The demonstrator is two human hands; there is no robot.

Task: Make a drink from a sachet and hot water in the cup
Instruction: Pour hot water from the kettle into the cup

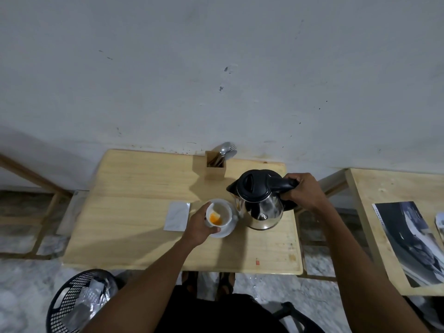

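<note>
left hand grips cup w/ orange powder | right hand grasps kettle handle, just right of cup | sachet left of cup

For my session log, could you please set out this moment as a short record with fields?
left hand: holds the white cup by its side
cup contents: orange powder at the bottom, no water visible
cup position: tilted, over the saucer
right hand: grips the kettle by its black handle
kettle: lid shut, spout turned toward the cup, not pouring yet
sachet: flat on the table, left of the cup
cutlery holder: at the table's far edge, spoons inside
</note>
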